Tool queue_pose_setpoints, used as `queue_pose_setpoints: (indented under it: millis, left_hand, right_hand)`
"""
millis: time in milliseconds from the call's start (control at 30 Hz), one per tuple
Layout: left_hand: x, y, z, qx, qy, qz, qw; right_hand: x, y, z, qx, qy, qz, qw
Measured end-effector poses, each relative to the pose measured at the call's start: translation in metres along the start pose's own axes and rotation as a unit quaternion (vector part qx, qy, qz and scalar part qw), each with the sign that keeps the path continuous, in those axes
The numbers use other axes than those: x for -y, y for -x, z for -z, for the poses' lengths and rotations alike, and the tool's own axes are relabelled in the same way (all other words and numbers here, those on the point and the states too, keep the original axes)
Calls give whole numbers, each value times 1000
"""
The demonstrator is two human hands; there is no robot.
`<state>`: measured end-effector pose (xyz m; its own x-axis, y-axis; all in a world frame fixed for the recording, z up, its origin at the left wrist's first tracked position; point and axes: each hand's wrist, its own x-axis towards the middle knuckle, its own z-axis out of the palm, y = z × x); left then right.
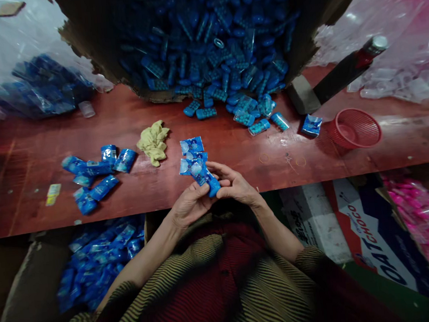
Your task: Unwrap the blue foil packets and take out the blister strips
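Note:
Close to the table's front edge, my left hand [192, 203] pinches a small blue container [212, 185], thumb on top. My right hand [237, 186] closes on the container's other side, with its fingertips on the lower end. A shiny blue printed sleeve [197, 167] is around or against the container; which of the two I cannot tell. Just beyond my fingers, flat blue printed sleeves [191, 145] lie on the red table [156, 181]. Left of my hands sits a group of blue sleeved containers [104, 188], with a crumpled yellow cloth [154, 142] nearer.
Ahead, a torn cardboard box [112, 64] spills blue containers [245, 110]. To the right are a hammer [304, 95], a stack of blue sleeves [312, 125] and a red mesh basket [356, 128]. Finished-looking blue packs [103, 261] fill a box below the table.

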<state>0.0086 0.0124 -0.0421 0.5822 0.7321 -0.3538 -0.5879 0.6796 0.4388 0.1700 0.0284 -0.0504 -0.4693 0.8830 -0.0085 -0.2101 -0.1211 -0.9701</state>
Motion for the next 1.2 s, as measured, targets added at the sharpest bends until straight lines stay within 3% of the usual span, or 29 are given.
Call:
queue_pose_setpoints:
  millis: [167,467,700,900,1100,1200]
  left_hand:
    - [4,0,-6,-29,-9,-1,1000]
    - [17,-2,-20,-79,37,-53,995]
    - [14,-2,-16,-67,33,-32,997]
    - [18,-5,-20,-64,19,-69,995]
    - [16,-6,-17,-122,69,-21,990]
    - [12,-4,-12,-131,59,-19,989]
  right_hand:
    - [-2,2,-1,1,2,3,1000]
    - [-15,5,-5,-65,11,34,997]
    - [-23,2,-7,-61,-81,-16,995]
    - [-28,3,-15,-133,-70,-5,989]
    - [-29,4,-12,-73,-126,-58,988]
    - [-25,-1,-17,-60,-65,-87,992]
